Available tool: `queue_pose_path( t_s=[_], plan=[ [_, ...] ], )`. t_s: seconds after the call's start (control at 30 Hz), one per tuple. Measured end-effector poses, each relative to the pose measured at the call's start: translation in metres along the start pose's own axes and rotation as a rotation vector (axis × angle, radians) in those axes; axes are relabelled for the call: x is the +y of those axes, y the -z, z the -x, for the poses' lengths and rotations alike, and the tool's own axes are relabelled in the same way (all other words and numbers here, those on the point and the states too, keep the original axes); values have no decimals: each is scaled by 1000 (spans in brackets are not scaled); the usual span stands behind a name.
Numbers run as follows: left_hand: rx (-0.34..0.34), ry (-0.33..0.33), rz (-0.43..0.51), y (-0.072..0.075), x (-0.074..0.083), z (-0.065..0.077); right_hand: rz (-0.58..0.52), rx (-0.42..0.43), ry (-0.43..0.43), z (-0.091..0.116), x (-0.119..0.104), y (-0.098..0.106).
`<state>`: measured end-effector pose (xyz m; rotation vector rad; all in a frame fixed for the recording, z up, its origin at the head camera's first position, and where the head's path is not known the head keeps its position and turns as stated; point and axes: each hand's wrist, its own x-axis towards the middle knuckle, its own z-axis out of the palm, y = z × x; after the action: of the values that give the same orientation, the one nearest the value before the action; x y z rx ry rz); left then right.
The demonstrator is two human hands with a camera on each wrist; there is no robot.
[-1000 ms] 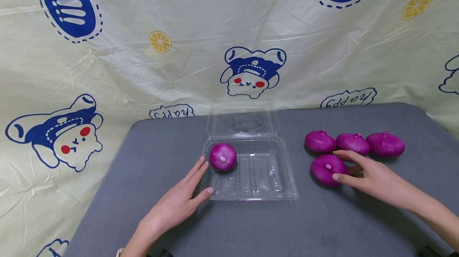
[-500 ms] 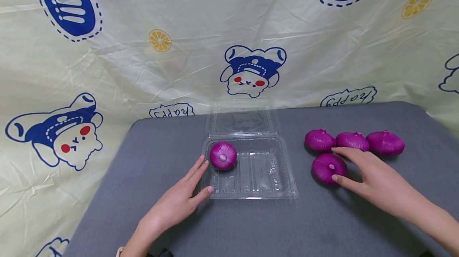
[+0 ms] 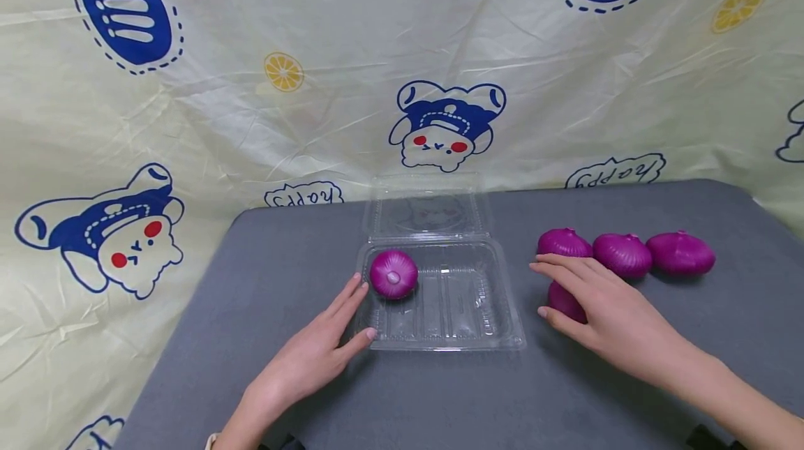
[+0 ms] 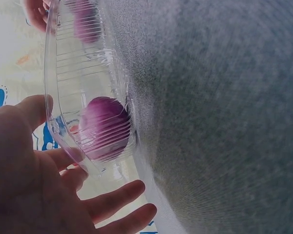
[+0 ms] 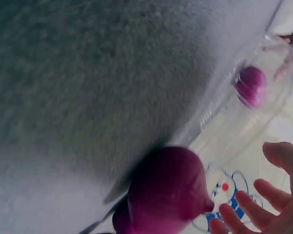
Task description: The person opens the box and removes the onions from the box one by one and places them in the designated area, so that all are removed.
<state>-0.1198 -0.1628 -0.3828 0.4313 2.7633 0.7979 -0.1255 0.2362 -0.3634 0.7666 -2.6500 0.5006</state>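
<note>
A clear plastic clamshell box (image 3: pixel 440 348) lies with its lid folded back, a purple onion (image 3: pixel 393 274) at the left of its base. Against the box's left edge rests my left hand (image 3: pixel 314 359); in the left wrist view its thumb and forefinger touch the rim (image 4: pixel 48 105) with fingers mostly extended. My right hand (image 3: pixel 618 317) hovers over a nearer onion (image 3: pixel 564 302), largely covering it in the head view. In the right wrist view the fingers are spread and apart from that onion (image 5: pixel 168 190).
Behind the right hand, three more onions stand in a row: a left one (image 3: pixel 562 242), a middle one (image 3: pixel 623 256) and a right one (image 3: pixel 681 253). They stand on a grey cloth-covered table (image 3: pixel 289 255). A printed curtain (image 3: pixel 339 129) hangs along the far edge.
My right hand has shifted left over the near onion, its fingertips coming off the onion's right side and past it. The left hand has stayed at the box edge.
</note>
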Motion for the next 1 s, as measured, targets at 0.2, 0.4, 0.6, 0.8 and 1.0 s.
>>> queue_pose_path(
  t_s=[0.2, 0.4, 0.6, 0.8, 1.0],
  plan=[
    [-1, -9, -16, 0, 0, -1, -5, -29, 106, -10, -12, -13],
    [7, -13, -23, 0, 0, 0, -49, -76, 140, -24, -24, -23],
    [11, -18, -30, 0, 0, 1, -81, -154, 190, -36, -36, -39],
    [30, -31, -40, 0, 2, 2, -83, -200, 228, -48, -45, -51],
    [43, -29, -70, 0, 2, 2, -90, -235, 224, -60, -50, -56]
  ],
)
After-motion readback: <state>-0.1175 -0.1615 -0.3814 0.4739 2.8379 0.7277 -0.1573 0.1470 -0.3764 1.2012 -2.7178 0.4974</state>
